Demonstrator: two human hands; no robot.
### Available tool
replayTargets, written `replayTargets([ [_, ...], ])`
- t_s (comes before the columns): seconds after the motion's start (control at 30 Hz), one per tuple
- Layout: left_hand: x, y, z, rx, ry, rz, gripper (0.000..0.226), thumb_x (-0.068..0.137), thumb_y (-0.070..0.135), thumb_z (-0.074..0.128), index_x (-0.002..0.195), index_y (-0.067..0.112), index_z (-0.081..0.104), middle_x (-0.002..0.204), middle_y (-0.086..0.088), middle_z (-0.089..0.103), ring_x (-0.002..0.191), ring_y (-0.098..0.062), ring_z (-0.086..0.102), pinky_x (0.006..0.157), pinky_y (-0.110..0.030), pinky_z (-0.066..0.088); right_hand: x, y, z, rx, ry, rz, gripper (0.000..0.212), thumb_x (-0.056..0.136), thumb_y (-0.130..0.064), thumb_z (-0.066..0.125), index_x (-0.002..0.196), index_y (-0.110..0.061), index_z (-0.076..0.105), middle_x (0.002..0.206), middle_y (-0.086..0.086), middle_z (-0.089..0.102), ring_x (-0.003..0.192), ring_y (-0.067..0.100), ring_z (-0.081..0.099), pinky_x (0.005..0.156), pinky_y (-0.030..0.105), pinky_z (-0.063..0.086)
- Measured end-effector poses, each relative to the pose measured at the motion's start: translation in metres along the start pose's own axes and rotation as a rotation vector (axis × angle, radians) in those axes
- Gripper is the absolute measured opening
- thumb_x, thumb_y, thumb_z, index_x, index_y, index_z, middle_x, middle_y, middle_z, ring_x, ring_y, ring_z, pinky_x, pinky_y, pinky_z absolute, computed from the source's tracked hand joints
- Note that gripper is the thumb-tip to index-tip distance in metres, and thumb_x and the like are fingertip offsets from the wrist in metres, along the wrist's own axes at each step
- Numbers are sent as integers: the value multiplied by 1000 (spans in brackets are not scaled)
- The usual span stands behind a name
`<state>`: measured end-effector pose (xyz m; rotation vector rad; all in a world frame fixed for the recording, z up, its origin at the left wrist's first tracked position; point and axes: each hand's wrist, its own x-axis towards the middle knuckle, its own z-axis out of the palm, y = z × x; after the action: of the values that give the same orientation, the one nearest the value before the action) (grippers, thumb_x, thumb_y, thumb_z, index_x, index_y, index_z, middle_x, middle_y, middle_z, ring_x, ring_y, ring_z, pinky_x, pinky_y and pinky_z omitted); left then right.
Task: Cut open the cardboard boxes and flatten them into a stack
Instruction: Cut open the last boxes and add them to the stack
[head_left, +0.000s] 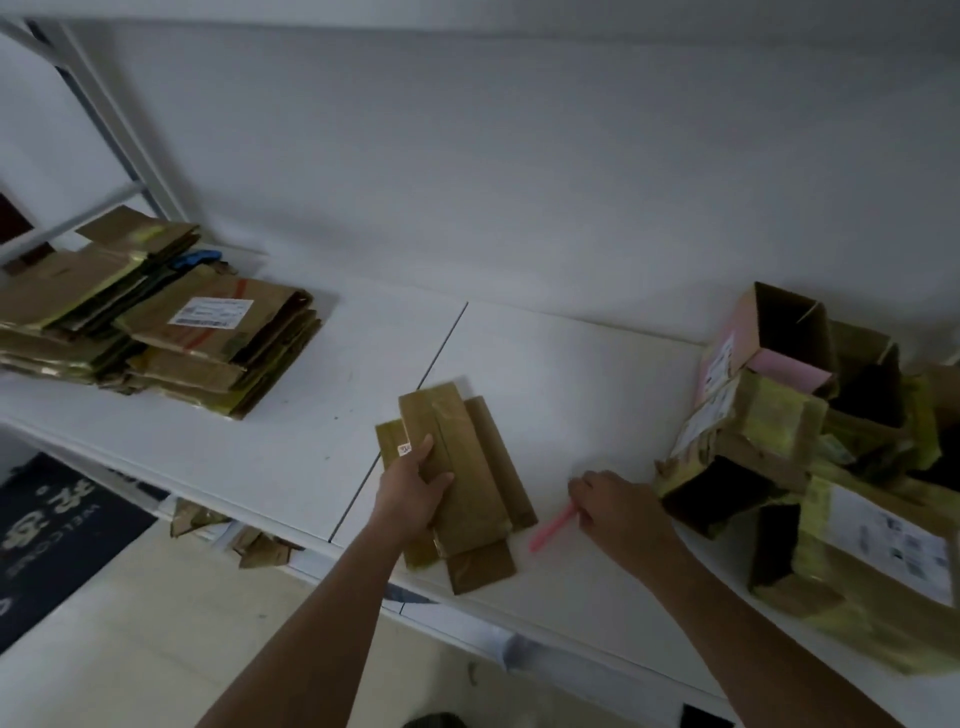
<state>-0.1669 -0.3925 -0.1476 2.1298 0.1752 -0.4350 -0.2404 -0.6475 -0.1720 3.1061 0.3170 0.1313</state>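
1. at the far left of the white table (322, 415) sits the stack of flattened boxes (156, 322), brown cardboard with yellowish tape, and a white shipping label on the top right piece. it lies well apart from both hands, up and to the left of them.
2. my left hand (415, 493) grips the flattened box (462, 478) near the table's front edge, thumb on top and fingers curled round its left side. the piece is a narrow brown slab with glossy tape down its face and loose flaps showing at the sides and the near end; a small sticker sits by the thumb.
3. its long axis runs away from me, leaning slightly left, so i judge the move to the stack is a carry up and leftward. the left hand is the nearer one to that stack and already has the piece.
4. my right hand (618, 504) rests on the table just right of the box, fingers closed on a pink cutter (553, 527) that points toward me and to the left.
5. at the far right lies the pile of uncut boxes (810, 447), taped, some gaping open, close beside the right hand.
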Motion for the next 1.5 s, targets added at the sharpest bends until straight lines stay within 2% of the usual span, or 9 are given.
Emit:
replayTargets([
  [0.07,-11,-1,10,-137,-48,-30,71,90,14,70,150,30,35,138,-11,50,110,-33,62,67,-40,62,5,8,-1,162,142,88,10,95,-24,46,94,-19,54,81,-8,54,72,9,57,55,26,47],
  [0.13,-26,-3,26,-137,-94,-15,74,88,13,71,150,30,33,134,-9,50,89,-23,67,57,-33,61,13,4,-11,495,336,191,8,95,-23,51,88,-20,49,70,-12,50,59,4,53,52,20,48],
  [0.27,-57,-3,61,-8,-95,24,73,93,29,65,153,33,25,146,0,43,113,-19,60,87,-34,58,40,-25,-35,1284,333,254,11,92,-21,60,93,-32,56,83,-6,65,72,8,65,60,20,56],
  [0.4,-61,-6,60,278,-19,60,73,86,56,64,149,42,30,150,5,39,133,-21,46,100,-40,46,66,-48,-33,1464,229,281,13,94,-9,61,100,-19,66,91,-1,70,88,17,70,75,31,60],
  [0.6,-42,-6,40,258,-16,265,35,86,40,71,116,39,53,161,9,20,144,-18,31,118,-50,25,66,-61,-3,1362,256,360,8,95,-17,62,95,-10,66,85,-5,71,78,2,68,62,15,53],
  [0.67,-38,-8,37,168,-85,266,34,85,34,74,108,38,50,162,12,20,144,-18,32,116,-38,28,68,-60,0,1332,242,352,6,94,-19,63,99,-18,67,92,-5,71,84,4,68,69,18,56],
  [0.77,-35,-8,30,126,-162,274,46,80,27,80,116,29,52,162,12,18,144,-18,31,104,-26,32,77,-61,1,1306,254,308,5,93,-17,66,96,-20,68,92,-10,71,89,4,68,72,18,56],
  [1.1,-42,-5,28,98,-179,196,51,83,20,77,122,30,46,161,22,13,139,-21,38,103,-46,46,83,-64,9,1143,238,143,5,93,-10,63,97,-12,66,94,-18,65,93,-10,62,73,5,48],
  [1.5,-42,-1,28,182,-170,185,49,84,23,76,118,32,40,161,18,17,128,-26,49,96,-47,52,50,-54,0,993,82,66,4,92,-14,65,90,-14,62,83,-4,64,78,3,63,63,16,53],
])
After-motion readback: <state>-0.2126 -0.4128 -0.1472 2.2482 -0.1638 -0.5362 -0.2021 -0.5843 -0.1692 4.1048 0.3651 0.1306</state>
